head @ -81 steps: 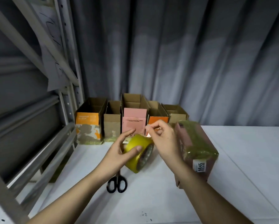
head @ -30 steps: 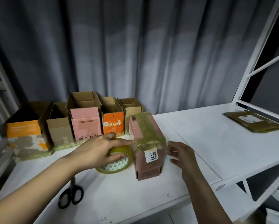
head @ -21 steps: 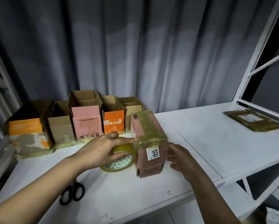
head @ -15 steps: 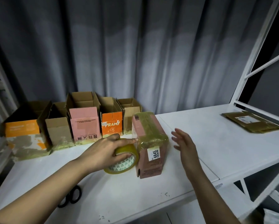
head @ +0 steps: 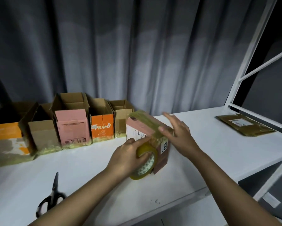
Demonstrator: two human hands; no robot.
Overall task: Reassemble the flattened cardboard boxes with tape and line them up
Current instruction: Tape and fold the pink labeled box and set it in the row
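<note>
Your left hand grips the roll of yellow tape, fingers curled over its rim, and holds it on edge against the near end of the pink taped box. The roll touches the white table near the middle of its front half. Your right hand lies flat on the box's top right edge, fingers straight and together, thumb pressing the taped near corner; it holds nothing. The box stands on the table just right of the row, its white label reading 6845 facing you beside the roll.

Half a second ago your right hand hovered clear of the box on its right; now it touches the top. The left hand has kept its grip on the roll, and the box has turned slightly.

Along the back edge stand five open boxes: a large orange box, a plain brown box, a pink open box, an orange PRAMY box and a small brown box. Black scissors lie near the front left edge. A flattened brown box lies near the far right edge.
</note>
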